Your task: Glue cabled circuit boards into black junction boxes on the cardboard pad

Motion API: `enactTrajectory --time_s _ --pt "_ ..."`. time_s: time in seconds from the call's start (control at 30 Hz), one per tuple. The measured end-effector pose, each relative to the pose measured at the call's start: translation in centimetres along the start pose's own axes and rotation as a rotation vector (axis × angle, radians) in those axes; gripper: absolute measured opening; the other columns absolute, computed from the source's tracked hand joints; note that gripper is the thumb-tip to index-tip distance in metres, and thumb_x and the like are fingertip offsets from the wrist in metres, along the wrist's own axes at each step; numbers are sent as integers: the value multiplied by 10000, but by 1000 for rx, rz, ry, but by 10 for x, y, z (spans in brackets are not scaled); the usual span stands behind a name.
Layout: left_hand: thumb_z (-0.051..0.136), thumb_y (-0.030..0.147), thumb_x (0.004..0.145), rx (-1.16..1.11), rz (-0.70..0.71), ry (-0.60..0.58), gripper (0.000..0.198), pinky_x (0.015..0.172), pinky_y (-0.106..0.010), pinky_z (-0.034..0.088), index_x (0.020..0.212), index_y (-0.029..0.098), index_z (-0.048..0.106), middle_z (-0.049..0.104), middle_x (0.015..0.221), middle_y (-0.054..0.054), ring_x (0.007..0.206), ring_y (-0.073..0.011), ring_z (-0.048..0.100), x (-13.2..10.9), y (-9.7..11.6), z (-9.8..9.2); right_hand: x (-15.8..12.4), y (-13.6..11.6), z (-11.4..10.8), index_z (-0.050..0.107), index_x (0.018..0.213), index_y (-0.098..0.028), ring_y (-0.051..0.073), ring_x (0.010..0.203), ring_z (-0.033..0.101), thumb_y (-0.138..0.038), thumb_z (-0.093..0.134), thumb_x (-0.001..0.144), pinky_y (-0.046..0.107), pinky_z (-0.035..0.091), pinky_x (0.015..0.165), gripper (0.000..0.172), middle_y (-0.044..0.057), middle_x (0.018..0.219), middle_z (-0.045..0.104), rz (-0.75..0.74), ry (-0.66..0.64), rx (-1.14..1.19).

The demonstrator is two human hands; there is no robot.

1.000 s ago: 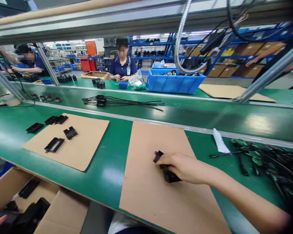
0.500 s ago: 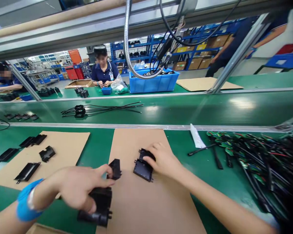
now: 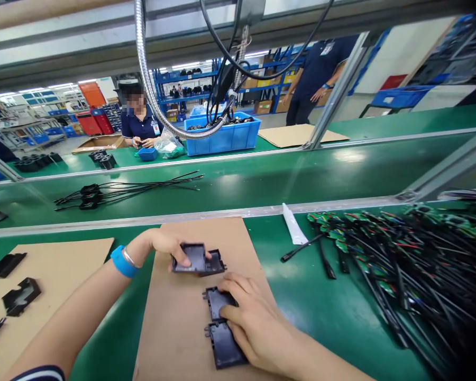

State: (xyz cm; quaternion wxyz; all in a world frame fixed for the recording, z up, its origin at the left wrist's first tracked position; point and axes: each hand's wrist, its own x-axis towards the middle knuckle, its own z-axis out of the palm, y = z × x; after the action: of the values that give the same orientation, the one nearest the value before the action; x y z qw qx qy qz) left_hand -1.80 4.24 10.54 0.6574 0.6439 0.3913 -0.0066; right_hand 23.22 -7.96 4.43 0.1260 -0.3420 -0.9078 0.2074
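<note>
My left hand [image 3: 164, 244], with a blue wristband, grips a flat black plastic housing [image 3: 198, 260] just above the brown cardboard sheet [image 3: 170, 323]. My right hand [image 3: 254, 323] lies with curled fingers on two more black plastic shells [image 3: 221, 338] that rest on the same sheet, close to me. The two hands are a short way apart, the left one farther from me.
A heap of green circuit boards with black wires [image 3: 400, 254] lies at the right, a white tube [image 3: 293, 227] beside it. A second cardboard sheet [image 3: 55, 264] with black parts [image 3: 21, 295] is at the left. Cable bundles [image 3: 115, 191] lie on the belt. Across it are a seated person [image 3: 139, 124] and a blue bin [image 3: 222, 135].
My left hand has moved forward onto the cardboard and now holds a flat housing. My right hand has drawn nearer to me over the two shells. The camera view has swung right.
</note>
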Motion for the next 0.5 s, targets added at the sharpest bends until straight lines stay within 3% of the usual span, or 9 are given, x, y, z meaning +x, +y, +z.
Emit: enactTrajectory --time_s 0.1,0.17,0.23,0.37,0.5 --pt "702 343 658 -106 43 165 667 496 -194 480 1276 148 543 623 1045 -111 717 -157 582 12 -12 -16 10 10 3 604 923 -169 339 1395 109 -242 533 709 512 159 1074 237 127 1501 212 -40 -19 1" --pt "676 377 684 -169 41 220 687 442 -170 437 1285 98 499 623 1029 -150 716 -164 595 27 -18 -21 14 14 3 583 971 -156 343 1360 201 -275 558 682 509 157 1076 314 158 1461 278 -36 -49 6" --pt "652 413 676 -231 27 195 711 393 -166 401 1272 58 492 606 1083 -201 749 -201 624 42 -22 -24 16 15 -2 578 967 -156 333 1281 317 -329 581 688 502 205 1049 329 156 1365 397 -40 -56 26" --pt "592 431 678 -307 8 158 692 354 -160 365 1245 42 513 552 1201 -224 699 -169 624 58 -26 -22 33 23 -21 573 1059 -159 286 1225 369 -331 541 774 457 280 1001 335 134 1326 446 -36 76 44" --pt "552 412 748 -268 -55 229 516 413 -211 439 1104 39 571 607 1024 -177 615 -139 589 58 -30 -19 70 46 -31 499 1297 -157 246 1162 429 -233 391 894 420 317 970 424 115 1278 512 -17 133 -71"
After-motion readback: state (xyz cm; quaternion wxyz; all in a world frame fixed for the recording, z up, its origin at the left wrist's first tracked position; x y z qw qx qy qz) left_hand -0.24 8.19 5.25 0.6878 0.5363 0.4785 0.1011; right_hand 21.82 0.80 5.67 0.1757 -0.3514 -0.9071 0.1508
